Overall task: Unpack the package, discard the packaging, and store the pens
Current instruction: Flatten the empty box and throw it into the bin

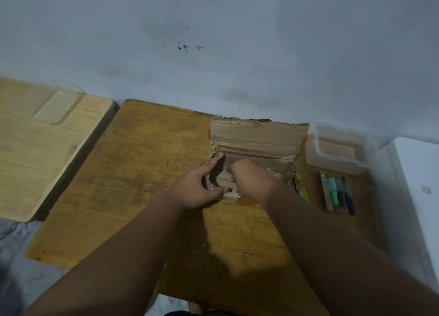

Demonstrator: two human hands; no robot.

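- Currently, the brown wooden table (pixel 152 173) lies under both hands; a paler wooden board (pixel 35 154) sits well to the left of the left hand.
- Cardboard box (pixel 256 144): opened, its torn flap stands upright just beyond both hands, against the wall.
- Clear plastic container (pixel 337 149): open, to the right of the right hand and beyond it, just beside the box.
- Left hand (pixel 197 185): partly open, thumb and fingers spread around the box's near-left corner, index fingertip touching the flap's lower edge.
- Right hand (pixel 251 178): curled, fingers reaching down into the box; whether they hold anything cannot be told.
- Pens (pixel 339 192): a row of teal and dark markers lies on the table to the right of the right hand, just in front of the container.
- Yellow-green item (pixel 304 192): partly hidden just behind the right forearm, beside the box; type unclear.
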